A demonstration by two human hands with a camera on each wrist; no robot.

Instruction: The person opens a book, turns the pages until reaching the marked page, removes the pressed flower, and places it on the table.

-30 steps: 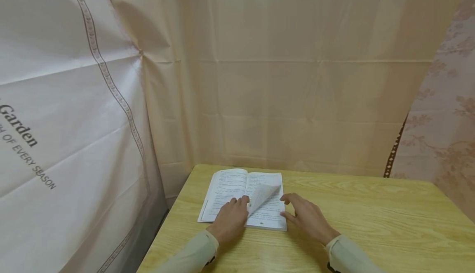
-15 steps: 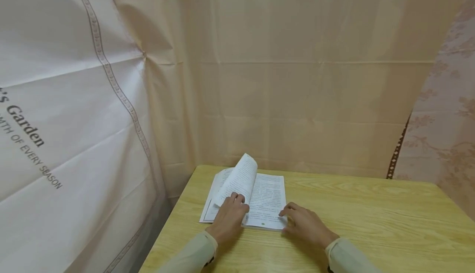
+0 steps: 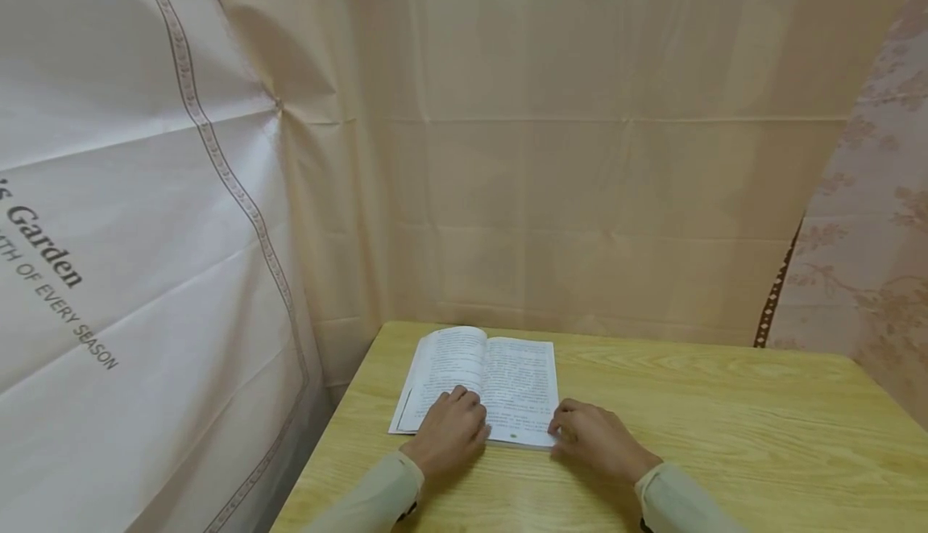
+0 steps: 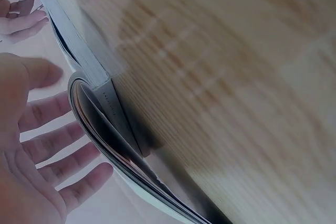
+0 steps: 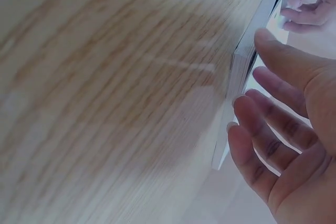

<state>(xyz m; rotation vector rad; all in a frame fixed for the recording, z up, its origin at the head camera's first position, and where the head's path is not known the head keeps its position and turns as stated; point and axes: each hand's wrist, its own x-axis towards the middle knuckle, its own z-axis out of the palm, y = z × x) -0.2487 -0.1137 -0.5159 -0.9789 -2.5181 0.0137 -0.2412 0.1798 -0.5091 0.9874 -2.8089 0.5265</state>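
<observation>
An open book (image 3: 520, 384) with printed pages lies at the left part of the wooden table, both sides spread. My left hand (image 3: 448, 430) rests over the lower left page near the fold, its fingers spread and gently bent in the left wrist view. At the lower right corner of the book is my right hand (image 3: 600, 439), fingers loosely curved. In the right wrist view its thumb (image 5: 278, 48) is close to the edge of the page block (image 5: 245, 59); whether it touches the paper I cannot tell. Neither hand visibly grips a page.
The yellow wood-grain table (image 3: 710, 428) extends to the right of the book. A beige cloth (image 3: 580, 154) hangs behind it. On the left hangs a white cloth (image 3: 145, 235) with printed lettering, and on the right a floral cloth (image 3: 863, 259).
A page lifted from the right side has swung over to the left and now lies flat under my left hand. My right hand has shifted slightly down along the book's right edge.
</observation>
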